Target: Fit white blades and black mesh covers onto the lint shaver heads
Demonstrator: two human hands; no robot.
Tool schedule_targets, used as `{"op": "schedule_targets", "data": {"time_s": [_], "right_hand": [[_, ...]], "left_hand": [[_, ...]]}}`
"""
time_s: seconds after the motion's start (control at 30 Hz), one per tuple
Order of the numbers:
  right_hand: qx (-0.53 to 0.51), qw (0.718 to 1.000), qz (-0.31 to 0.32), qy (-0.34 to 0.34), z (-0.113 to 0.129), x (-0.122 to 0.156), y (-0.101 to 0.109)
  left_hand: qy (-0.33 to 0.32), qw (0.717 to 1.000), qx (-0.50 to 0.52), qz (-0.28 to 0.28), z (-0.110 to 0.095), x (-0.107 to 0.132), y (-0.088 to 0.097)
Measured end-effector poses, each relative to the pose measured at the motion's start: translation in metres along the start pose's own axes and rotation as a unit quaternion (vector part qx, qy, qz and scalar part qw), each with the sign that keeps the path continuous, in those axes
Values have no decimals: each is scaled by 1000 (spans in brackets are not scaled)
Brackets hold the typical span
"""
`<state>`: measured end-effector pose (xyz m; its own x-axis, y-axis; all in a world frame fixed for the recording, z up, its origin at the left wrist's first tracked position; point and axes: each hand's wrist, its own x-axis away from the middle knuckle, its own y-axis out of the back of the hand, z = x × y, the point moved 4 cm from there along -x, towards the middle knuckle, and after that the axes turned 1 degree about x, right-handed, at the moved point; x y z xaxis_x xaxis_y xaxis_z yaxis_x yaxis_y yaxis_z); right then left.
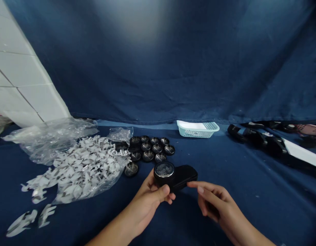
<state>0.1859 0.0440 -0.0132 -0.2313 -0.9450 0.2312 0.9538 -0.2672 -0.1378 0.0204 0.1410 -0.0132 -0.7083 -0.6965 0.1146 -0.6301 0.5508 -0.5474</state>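
Observation:
A black fabric shaver (184,175) with a round silver mesh head lies in my left hand (154,196). The thumb and fingers wrap round its head end, with the mesh facing up. My right hand (216,203) is at the tail of the handle. Its index finger stretches out to the handle's end and seems to touch it, while the other fingers curl loosely around nothing. Just beyond the shaver, several round black shaver head caps (148,155) with mesh inside sit in rows on the blue cloth. Left of them spreads a heap of small white plastic parts (88,167).
Clear plastic bags (52,135) lie behind and under the heap. Two loose white pieces (22,222) are at the lower left. A light blue basket (197,130) stands at the back. Several black items (263,141) lie at the right. A blue curtain (173,68) hangs behind.

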Motion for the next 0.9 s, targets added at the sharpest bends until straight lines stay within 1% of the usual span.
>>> {"op": "schedule_targets", "data": {"time_s": [0.17, 0.27, 0.47, 0.73, 0.9], "right_hand": [[-4, 1000, -15, 3, 3, -2, 4], [-3, 1000, -24, -2, 1, -3, 6], [3, 999, -53, -9, -5, -7, 14], [-7, 995, -96, -8, -3, -10, 20], [-19, 995, -95, -3, -2, -13, 21]], "left_hand": [[-2, 1000, -5, 3, -1, 0, -2], [0, 1000, -9, 2, -1, 0, -3], [6, 1000, -16, 5, -1, 0, -5], [3, 1000, -19, -3, -1, 1, -5], [-2, 1000, -23, 3, -3, 0, -5]]}}
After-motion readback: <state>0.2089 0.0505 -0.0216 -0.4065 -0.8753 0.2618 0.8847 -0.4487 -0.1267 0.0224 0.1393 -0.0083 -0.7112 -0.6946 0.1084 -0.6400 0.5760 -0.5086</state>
